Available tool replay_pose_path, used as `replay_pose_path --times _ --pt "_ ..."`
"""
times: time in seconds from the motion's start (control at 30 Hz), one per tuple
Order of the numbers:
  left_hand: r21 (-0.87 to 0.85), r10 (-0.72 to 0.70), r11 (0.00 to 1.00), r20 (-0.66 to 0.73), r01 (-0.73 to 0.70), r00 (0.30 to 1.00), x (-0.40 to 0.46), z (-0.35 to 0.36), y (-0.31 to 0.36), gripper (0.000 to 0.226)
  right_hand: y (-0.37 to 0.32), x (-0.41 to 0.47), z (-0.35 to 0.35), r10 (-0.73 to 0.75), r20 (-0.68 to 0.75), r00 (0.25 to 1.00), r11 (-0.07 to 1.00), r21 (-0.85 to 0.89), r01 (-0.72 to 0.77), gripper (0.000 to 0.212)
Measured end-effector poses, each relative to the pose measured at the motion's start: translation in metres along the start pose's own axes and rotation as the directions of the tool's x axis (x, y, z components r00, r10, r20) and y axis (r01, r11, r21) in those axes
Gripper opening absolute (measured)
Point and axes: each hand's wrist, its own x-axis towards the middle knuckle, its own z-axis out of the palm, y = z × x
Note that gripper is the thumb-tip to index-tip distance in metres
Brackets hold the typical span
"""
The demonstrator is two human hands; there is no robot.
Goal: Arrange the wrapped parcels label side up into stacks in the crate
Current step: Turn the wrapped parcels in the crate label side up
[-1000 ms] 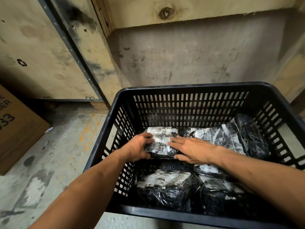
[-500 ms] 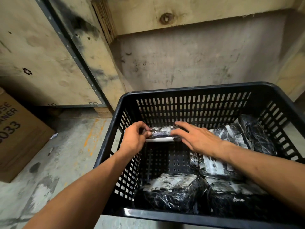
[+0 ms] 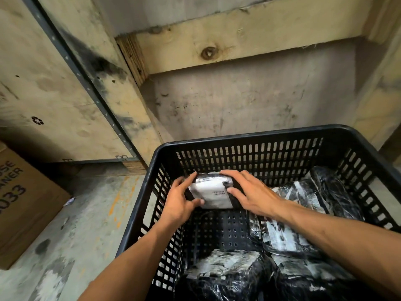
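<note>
White label now faces up on the parcel (image 3: 211,193), flipped from edge-on, clamped between left hand (image 3: 180,203) and right hand (image 3: 252,195) at the crate's (image 3: 245,135) far-left corner, ready to set down.

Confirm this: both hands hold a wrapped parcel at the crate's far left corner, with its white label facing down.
Wrong on one point: the head view shows the white label facing up. Otherwise yes: left hand and right hand hold the parcel at the crate's far left corner.

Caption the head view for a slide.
Both hands hold a parcel, label up, over the crate.
</note>
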Motion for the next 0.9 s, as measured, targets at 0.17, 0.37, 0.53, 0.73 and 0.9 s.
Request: replay_pose_path --times 0.17,0.37,0.53,0.73,0.9 --pt "-0.303 -0.026 0.952 0.051 0.040 0.998 0.002 -0.001 0.000 0.081 -0.012 -0.003 -0.020 0.087 -0.077 0.993 0.975 0.210 -0.069 0.051" --pt "-0.388 0.064 0.921 0.104 -0.019 0.993 -0.002 -0.011 0.023 0.084 -0.029 -0.013 -0.047 0.209 -0.122 0.970 0.879 0.458 -0.132 0.043" --pt "-0.539 0.055 0.843 0.066 -0.011 0.996 -0.006 -0.013 0.048 0.079 -0.040 -0.027 -0.053 0.261 -0.146 0.954 0.792 0.597 -0.125 0.050" --pt "-0.580 0.061 0.811 -0.036 -0.071 0.997 -0.014 -0.014 0.073 0.075 -0.052 -0.046 -0.051 0.172 -0.029 0.985 0.782 0.612 -0.119 0.088" --pt "-0.387 0.135 0.919 0.138 -0.072 0.981 -0.033 -0.018 0.070 0.106 -0.064 -0.054 -0.040 0.265 -0.118 0.957 0.706 0.700 -0.110 0.080"
